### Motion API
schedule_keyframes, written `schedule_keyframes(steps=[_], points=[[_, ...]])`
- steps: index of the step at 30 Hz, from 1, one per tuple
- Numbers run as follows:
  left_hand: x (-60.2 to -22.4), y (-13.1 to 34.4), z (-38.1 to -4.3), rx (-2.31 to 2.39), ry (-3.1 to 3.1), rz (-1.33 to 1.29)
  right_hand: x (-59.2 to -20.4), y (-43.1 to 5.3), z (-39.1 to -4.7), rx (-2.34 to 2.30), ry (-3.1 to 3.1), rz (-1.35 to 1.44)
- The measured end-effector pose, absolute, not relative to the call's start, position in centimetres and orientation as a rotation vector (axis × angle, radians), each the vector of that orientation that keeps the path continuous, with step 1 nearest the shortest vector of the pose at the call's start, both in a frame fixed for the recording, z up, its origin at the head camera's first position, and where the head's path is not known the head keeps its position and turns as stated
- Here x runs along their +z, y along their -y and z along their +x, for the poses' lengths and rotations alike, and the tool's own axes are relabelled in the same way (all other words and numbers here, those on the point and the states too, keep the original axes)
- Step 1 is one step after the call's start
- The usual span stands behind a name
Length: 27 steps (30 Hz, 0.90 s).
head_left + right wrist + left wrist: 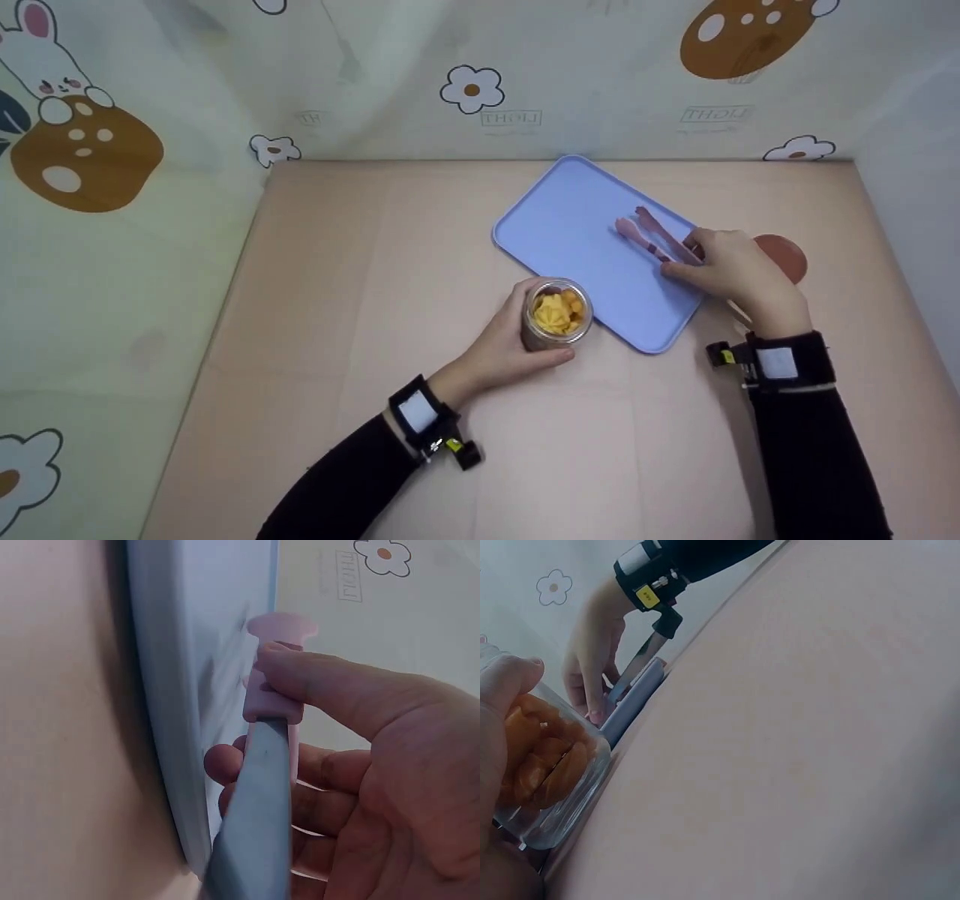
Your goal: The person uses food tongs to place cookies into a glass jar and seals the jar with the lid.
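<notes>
My left hand (510,337) grips a clear glass jar (529,330) from its left side, the thumb along the near side. Yellow-orange pieces (547,757) show through the jar's wall, and its top has no lid on. Over the right part of a blue tray (555,217), my right hand (731,270) pinches a pink-handled knife (266,701) between thumb and fingers. Its metal blade (259,795) points back past the palm toward the wrist. Alongside the knife handle, a second slender pink piece (660,225) runs under the fingers, partly hidden by them.
A reddish-brown round object (784,256) lies just right of my right hand, partly covered by it. The tray sits at an angle toward the back edge of the pale table (360,262). Behind stands a patterned curtain-like backdrop (375,82).
</notes>
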<state>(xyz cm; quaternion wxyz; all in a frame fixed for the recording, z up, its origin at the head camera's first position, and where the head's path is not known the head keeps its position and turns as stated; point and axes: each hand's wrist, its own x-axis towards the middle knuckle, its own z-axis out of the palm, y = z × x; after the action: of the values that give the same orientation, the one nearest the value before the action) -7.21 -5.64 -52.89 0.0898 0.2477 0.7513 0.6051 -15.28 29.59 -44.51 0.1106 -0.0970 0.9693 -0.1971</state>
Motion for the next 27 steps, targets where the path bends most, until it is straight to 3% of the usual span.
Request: schedule_keyframes(steps=[16, 27], points=[[-53.3, 5.7, -7.1, 1.784, -2.279, 0.747, -44.7, -30.2, -15.4, -0.658, -2.905, -0.305], [-53.4, 5.7, -7.2, 1.806, -2.24, 0.761, -44.1, -36.5, -15.2, -0.741, -3.025, 0.084]])
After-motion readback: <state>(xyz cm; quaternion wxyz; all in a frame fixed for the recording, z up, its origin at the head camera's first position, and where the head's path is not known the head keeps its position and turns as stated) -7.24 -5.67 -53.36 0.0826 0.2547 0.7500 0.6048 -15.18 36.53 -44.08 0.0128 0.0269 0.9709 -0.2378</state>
